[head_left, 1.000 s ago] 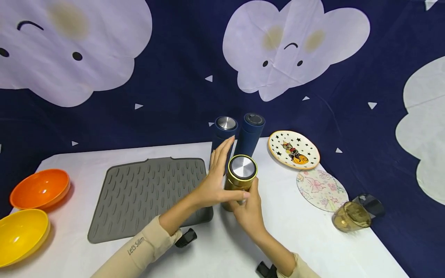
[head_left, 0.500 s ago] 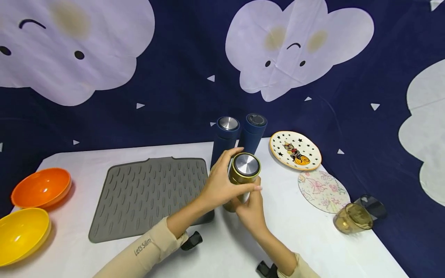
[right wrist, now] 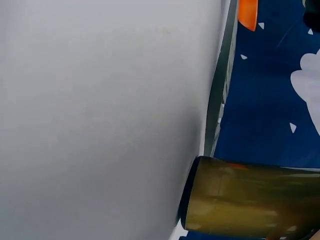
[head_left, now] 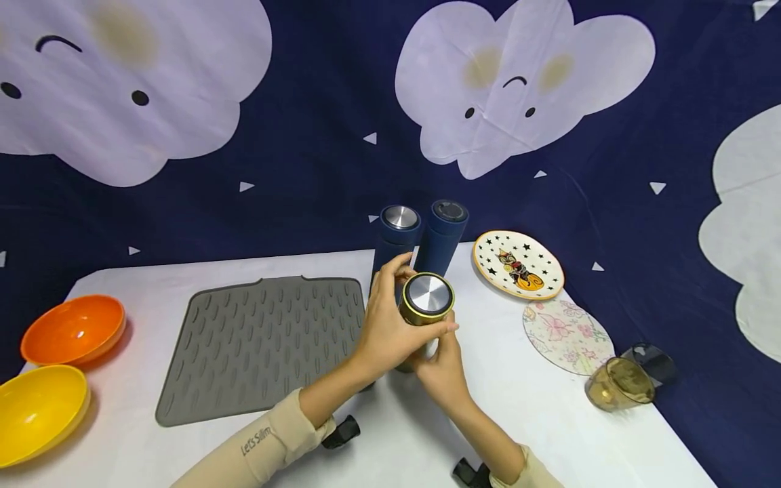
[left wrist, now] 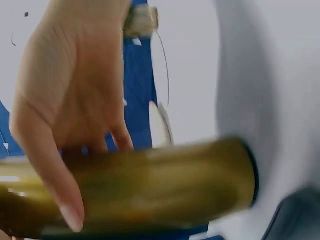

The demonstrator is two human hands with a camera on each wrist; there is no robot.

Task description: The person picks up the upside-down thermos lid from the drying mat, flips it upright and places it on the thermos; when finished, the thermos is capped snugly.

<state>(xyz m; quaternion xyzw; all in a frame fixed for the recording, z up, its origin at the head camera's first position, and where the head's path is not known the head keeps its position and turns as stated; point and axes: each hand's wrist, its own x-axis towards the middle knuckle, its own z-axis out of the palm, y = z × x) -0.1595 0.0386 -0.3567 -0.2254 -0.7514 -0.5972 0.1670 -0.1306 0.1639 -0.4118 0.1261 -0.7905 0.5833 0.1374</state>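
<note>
Both hands [head_left: 415, 346] grip gold flask [head_left: 425, 308], upright between them.

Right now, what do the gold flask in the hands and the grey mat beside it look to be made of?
Gold flask: probably metal, a brushed steel-looking lid and a glossy gold body with soft reflections; the left hand and right hand grip it. Grey mat: likely silicone or rubber, matte, with moulded raised ridges.

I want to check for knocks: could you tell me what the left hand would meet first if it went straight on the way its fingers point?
Probably the nearer dark blue flask. The left hand grips the gold flask, fingertips pointing towards it; depth is unclear.
</note>
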